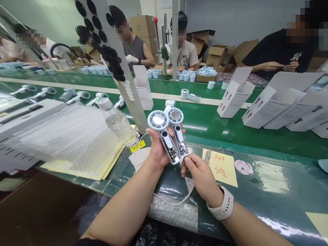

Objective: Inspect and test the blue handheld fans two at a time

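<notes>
My left hand [156, 150] is wrapped round two light-blue handheld fans held side by side, their round heads upward. The left fan [159, 120] and the right fan [175, 116] both have dark, see-through handles with circuit parts showing. At the bottom end of the right fan, the fingers of my right hand [199, 172] pinch the end of a white cable [176, 204]. Whether its plug sits in the fan is hidden by my fingers. The cable loops below my hands across the table. Just behind the held fans, another fan [169, 103] lies on the green surface.
A water bottle [119, 123] and plastic sleeves [64, 136] are at left. Nearby stands a slanted metal post [128, 87]. A handwritten yellow note [221, 167] lies right of my hands. White boxes [234, 94] stand at right. Several people work across the green line [205, 118].
</notes>
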The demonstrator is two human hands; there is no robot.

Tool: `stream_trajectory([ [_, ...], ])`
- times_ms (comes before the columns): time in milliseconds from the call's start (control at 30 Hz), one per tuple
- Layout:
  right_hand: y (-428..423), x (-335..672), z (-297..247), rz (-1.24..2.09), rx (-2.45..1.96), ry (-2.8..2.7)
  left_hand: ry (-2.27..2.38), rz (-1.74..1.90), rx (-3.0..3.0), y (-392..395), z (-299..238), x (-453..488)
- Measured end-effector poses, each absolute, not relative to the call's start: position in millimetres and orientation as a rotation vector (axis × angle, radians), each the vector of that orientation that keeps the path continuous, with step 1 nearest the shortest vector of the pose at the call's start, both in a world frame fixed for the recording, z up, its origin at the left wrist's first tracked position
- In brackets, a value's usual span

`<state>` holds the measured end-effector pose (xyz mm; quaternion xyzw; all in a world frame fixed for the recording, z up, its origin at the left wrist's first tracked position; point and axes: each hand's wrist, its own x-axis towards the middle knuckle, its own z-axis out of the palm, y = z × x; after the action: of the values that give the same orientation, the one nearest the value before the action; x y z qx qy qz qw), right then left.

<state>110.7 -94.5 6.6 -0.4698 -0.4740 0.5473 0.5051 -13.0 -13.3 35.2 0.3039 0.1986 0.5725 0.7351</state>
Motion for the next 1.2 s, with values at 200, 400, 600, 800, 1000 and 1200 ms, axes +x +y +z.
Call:
stream_trajectory([
  [200,-95,108,6,1.478,-1.131,-0.976,0.448,1.298,0.816,-17,35,-9],
  [400,-92,109,4,1.409,-1.129,-1.047,0.454,1.283,0.780,-15,33,-11],
  [600,-87,122,9,1.179,-1.145,-1.161,0.475,1.234,0.675,-8,33,-18],
  [800,-78,135,5,1.142,-1.203,-1.067,0.473,1.116,0.828,-19,29,-14],
  [1000,-78,150,18,1.148,-1.025,-1.085,0.528,1.061,0.893,-14,23,-12],
  [1200,-79,156,26,1.279,-1.027,-0.925,0.449,0.875,0.750,-15,34,-11],
])
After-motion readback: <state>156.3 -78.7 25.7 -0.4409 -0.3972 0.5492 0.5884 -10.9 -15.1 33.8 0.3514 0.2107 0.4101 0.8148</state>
